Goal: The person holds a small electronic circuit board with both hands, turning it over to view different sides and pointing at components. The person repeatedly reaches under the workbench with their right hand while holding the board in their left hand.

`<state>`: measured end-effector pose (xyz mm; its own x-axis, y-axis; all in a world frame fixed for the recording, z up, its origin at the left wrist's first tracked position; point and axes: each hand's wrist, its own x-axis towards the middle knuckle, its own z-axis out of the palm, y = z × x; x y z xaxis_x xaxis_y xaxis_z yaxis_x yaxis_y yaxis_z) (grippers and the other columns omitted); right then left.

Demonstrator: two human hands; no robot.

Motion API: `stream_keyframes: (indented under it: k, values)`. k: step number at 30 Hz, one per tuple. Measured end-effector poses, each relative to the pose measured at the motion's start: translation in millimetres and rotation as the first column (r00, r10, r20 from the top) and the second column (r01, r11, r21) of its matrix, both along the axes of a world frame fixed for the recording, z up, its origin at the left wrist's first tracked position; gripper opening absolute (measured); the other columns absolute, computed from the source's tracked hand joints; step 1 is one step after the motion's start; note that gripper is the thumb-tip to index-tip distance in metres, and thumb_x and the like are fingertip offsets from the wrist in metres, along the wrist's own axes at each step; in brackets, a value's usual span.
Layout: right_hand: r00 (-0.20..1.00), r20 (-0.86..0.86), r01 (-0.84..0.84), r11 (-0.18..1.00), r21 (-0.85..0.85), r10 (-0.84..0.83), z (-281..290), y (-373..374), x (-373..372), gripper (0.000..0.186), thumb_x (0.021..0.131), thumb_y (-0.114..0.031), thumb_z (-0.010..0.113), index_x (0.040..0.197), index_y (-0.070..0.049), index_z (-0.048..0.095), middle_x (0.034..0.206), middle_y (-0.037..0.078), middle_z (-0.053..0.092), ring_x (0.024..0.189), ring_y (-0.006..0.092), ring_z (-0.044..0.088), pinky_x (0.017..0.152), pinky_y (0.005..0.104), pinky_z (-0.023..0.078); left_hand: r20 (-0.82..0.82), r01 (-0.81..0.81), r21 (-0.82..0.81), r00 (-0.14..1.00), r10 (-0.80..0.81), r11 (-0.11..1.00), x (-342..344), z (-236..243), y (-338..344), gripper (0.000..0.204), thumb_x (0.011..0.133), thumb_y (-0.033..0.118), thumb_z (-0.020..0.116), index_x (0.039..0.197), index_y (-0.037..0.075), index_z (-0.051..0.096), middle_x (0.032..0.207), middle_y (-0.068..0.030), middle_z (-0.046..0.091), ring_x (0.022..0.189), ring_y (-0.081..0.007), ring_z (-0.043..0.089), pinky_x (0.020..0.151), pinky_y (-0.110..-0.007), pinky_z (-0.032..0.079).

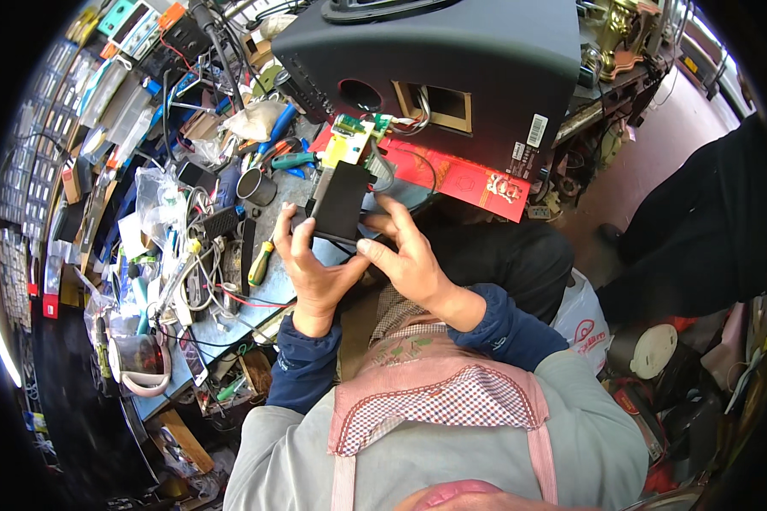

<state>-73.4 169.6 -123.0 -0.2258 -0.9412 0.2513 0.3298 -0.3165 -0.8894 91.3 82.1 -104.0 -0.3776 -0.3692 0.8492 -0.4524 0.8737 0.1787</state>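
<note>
A black rectangular box [339,200] is held between my two hands at the bench's front edge. The fingers of my left hand [308,271] grip its left side and near end. At its right near corner, the thumb and fingers of my right hand [413,260] close on it. Just beyond the box sits a green circuit board [358,128] with yellow parts. Grey wires [422,106] run from there into a rectangular cut-out in a large black cabinet [503,85], which looks like a loudspeaker.
Under the cabinet lies a red printed sheet [452,177]. Leftward the bench holds tangled cables [200,272], a yellow-green screwdriver [261,264], a green-handled tool [294,159] and a metal cup [256,187]. A glass pot [139,362] stands near left. Another person's dark-clothed leg [699,221] is at right.
</note>
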Motion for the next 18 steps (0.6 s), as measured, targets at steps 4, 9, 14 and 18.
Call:
stream_keyframes:
  k: [4,9,14,18]
  values:
    - [0.936,0.311,-0.153,0.986,-0.064,0.165,11,-16,13,0.072,0.104,-0.010,0.079,0.163,0.002,0.040,0.149,0.014,0.064,0.137,0.0220,0.062,0.118,0.0391,0.049,0.033,-0.036,-0.126,0.999,0.040,0.991,-11,-18,13,0.087,0.078,0.010,0.094,0.148,0.014,0.043,0.159,-0.0290,0.037,0.154,-0.0608,0.038,0.124,-0.071,0.042]
    - [0.916,0.285,-0.282,0.958,-0.043,0.283,4,-18,3,0.068,0.099,-0.009,0.084,0.157,-0.001,0.049,0.150,0.012,0.064,0.138,0.0229,0.062,0.120,0.0410,0.048,-0.008,-0.093,-0.186,0.996,0.093,0.978,-20,-32,24,0.086,0.080,0.003,0.087,0.150,0.015,0.039,0.161,-0.0291,0.036,0.155,-0.0620,0.036,0.123,-0.075,0.040]
    - [0.900,0.229,-0.361,0.929,-0.088,0.371,8,-26,-17,0.081,0.092,-0.013,0.090,0.161,-0.002,0.048,0.153,0.012,0.064,0.143,0.0260,0.060,0.126,0.0438,0.044,-0.004,-0.012,-0.116,1.000,0.012,0.993,-18,-28,37,0.086,0.081,0.010,0.087,0.152,0.009,0.039,0.163,-0.0287,0.037,0.157,-0.0624,0.032,0.127,-0.077,0.031]
    - [0.895,0.100,-0.415,0.894,-0.166,0.434,1,-43,-26,0.089,0.088,-0.012,0.093,0.163,-0.001,0.045,0.157,0.013,0.061,0.146,0.0272,0.058,0.127,0.0453,0.043,-0.023,-0.063,-0.103,0.998,0.061,0.993,-19,-30,38,0.083,0.083,0.013,0.085,0.154,0.006,0.043,0.163,-0.0281,0.038,0.157,-0.0615,0.032,0.127,-0.074,0.032]
